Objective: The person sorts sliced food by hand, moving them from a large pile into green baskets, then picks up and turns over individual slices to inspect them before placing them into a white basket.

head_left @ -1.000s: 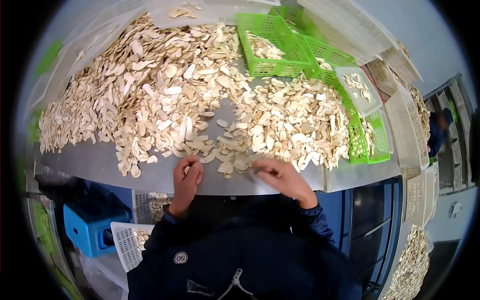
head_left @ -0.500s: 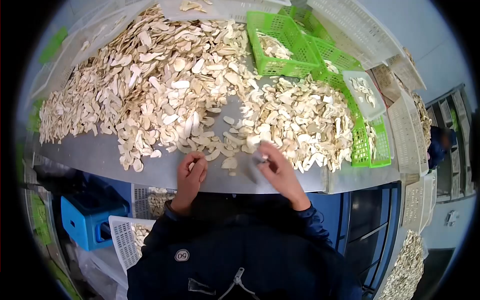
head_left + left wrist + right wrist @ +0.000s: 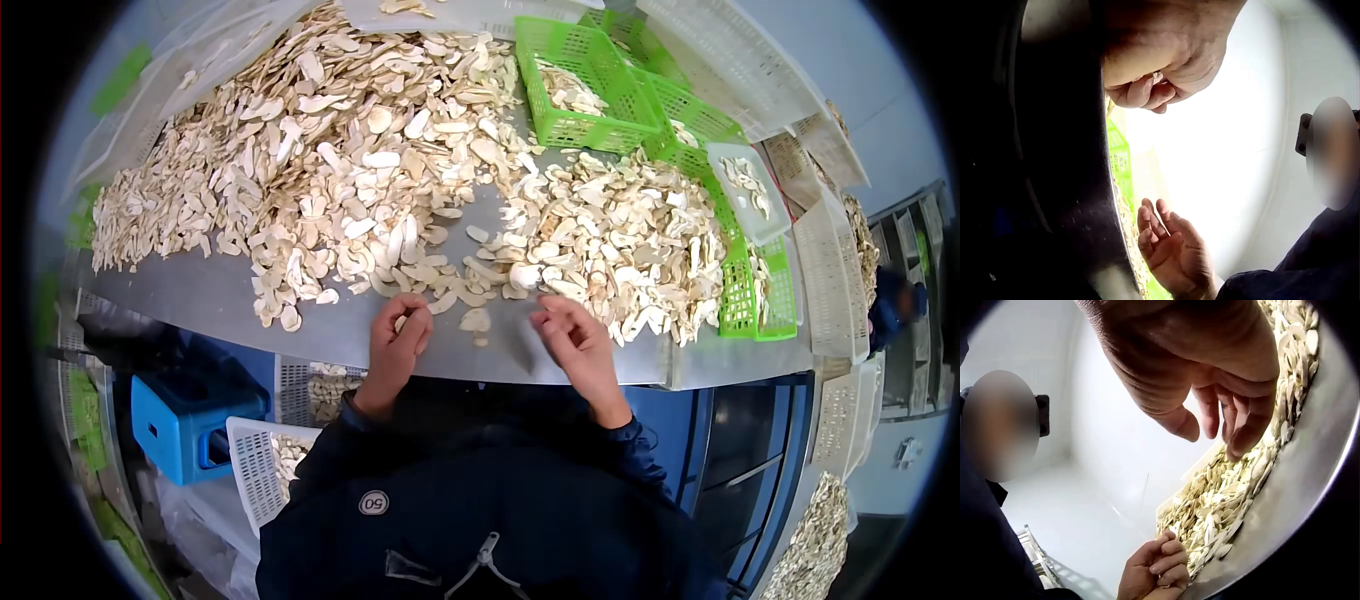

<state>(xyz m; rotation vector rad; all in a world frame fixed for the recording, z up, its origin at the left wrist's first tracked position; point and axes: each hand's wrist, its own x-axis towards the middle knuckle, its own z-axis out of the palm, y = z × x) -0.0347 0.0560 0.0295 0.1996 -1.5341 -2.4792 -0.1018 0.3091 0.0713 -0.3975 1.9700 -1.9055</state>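
Observation:
My left hand point(image 3: 400, 335) is at the table's front edge, fingers curled in, with a small pale piece of mushroom point(image 3: 1157, 77) pinched between them in the left wrist view. To its right, my right hand point(image 3: 580, 345) hovers at the lower edge of the right-hand pile of dried mushroom slices point(image 3: 620, 235). Its thumb and bent fingers stand apart with nothing between them in the right wrist view. A single loose slice point(image 3: 475, 320) lies on the metal table point(image 3: 330, 325) between the hands. The larger heap of slices point(image 3: 330, 150) spreads across the left and back.
Green baskets point(image 3: 590, 130) with some slices stand at the back right, and a translucent tray point(image 3: 750, 190) rests on them. White crates point(image 3: 830, 270) line the right side. Below the table are a blue stool point(image 3: 190, 430) and a white basket point(image 3: 255, 470). Another person point(image 3: 890, 310) is at far right.
My right hand has swept up and right from the loose slices at the front, then drawn back slightly. Fewer slices lie between the hands. My left hand stays nearly in place, still curled.

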